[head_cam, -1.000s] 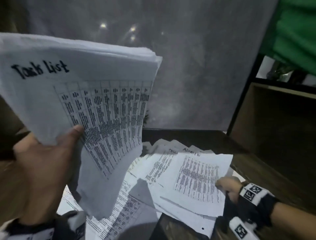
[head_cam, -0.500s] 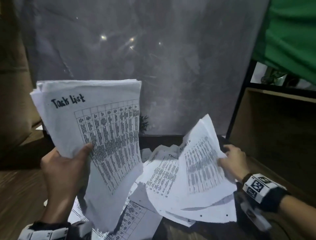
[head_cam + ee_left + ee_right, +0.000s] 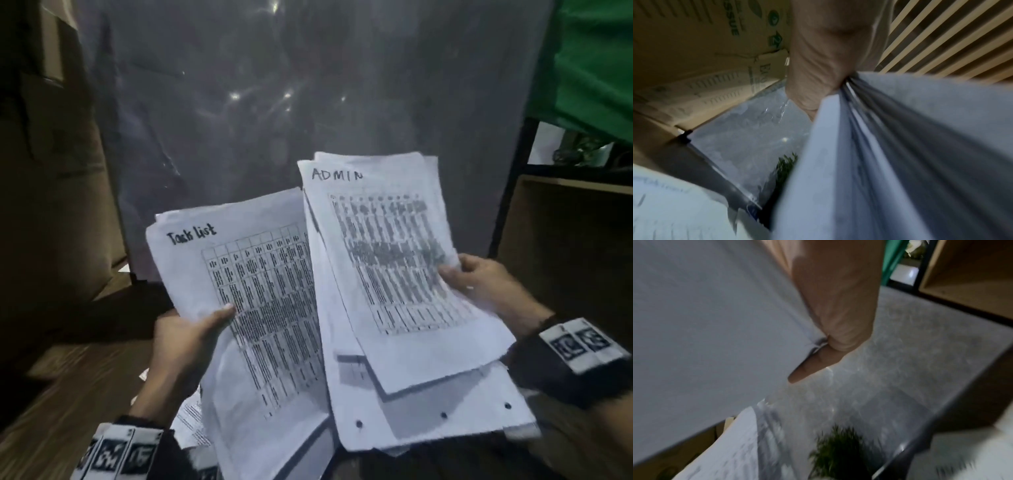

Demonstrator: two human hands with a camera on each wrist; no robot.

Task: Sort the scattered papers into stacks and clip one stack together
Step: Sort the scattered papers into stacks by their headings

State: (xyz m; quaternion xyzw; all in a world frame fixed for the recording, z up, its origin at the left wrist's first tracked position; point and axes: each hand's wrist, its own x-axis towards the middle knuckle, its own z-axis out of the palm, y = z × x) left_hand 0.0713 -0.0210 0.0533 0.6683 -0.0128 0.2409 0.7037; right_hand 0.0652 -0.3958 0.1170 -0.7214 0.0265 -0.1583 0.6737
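Note:
In the head view my left hand (image 3: 191, 335) grips a thick stack headed "Task list" (image 3: 260, 308), thumb on its front, held up over the table. My right hand (image 3: 479, 277) holds a second bundle topped by a sheet headed "ADMIN" (image 3: 394, 267), thumb pressed on its right edge; it overlaps the Task list stack. The left wrist view shows my palm (image 3: 824, 65) clamping the fanned paper edges (image 3: 900, 146). In the right wrist view my thumb (image 3: 828, 350) pinches the white sheets (image 3: 715, 321). A few loose printed sheets (image 3: 191, 421) lie below. No clip is visible.
A grey translucent panel (image 3: 308, 102) stands behind the dark wooden table (image 3: 61, 404). Cardboard boxes (image 3: 51, 171) are on the left, a wooden shelf unit (image 3: 565, 257) on the right, green cloth (image 3: 589, 61) at the upper right. A small green plant (image 3: 838, 447) sits behind the panel.
My right hand lifted the ADMIN bundle off the table and brought it up beside the Task list stack. My left hand lowered its stack toward the middle.

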